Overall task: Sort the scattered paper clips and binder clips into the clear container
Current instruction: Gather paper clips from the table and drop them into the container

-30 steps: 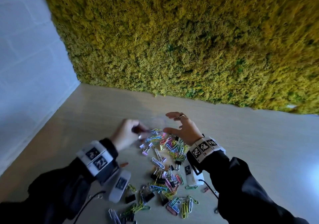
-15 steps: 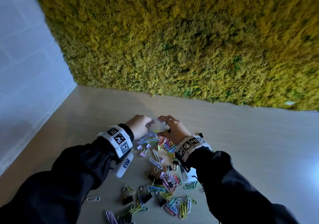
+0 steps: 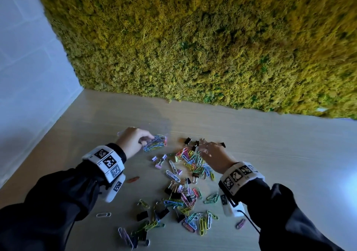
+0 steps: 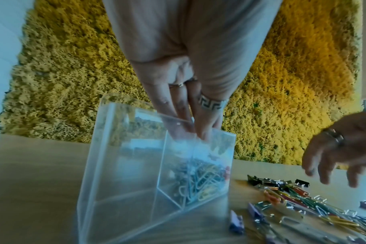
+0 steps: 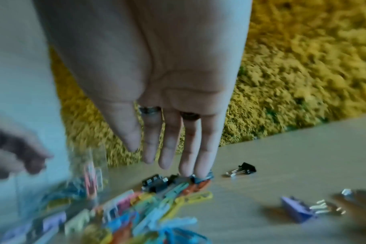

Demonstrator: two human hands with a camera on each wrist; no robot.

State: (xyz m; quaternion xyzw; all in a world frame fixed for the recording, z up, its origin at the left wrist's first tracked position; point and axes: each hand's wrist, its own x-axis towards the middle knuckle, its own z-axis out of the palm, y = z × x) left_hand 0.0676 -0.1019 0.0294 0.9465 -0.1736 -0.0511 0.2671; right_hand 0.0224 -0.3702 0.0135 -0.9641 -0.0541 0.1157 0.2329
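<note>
The clear container (image 3: pixel 164 137) (image 4: pixel 125 165) stands tilted on the table at the far left of the clip pile. A divider splits it, and coloured paper clips (image 4: pixel 198 178) (image 3: pixel 154 144) lie in one compartment. My left hand (image 3: pixel 133 140) grips its wall, fingers (image 4: pixel 190 125) reaching inside over the rim. My right hand (image 3: pixel 204 144) (image 5: pixel 173 161) is open, its straight fingertips touching clips at the far end of the pile (image 3: pixel 193 163), beside black binder clips (image 3: pixel 188 140) (image 5: pixel 245 168).
More paper clips and binder clips (image 3: pixel 179 206) are scattered toward me on the wooden table (image 3: pixel 270 154). A white clip (image 3: pixel 103 214) and an orange one (image 3: pixel 133 179) lie apart at the left. A moss wall (image 3: pixel 193 48) stands behind, a white wall (image 3: pixel 29 77) at the left.
Half a second ago both hands met at the container. Now they are apart: the left holds the container tilted at the left, and the right has moved right onto the pile.
</note>
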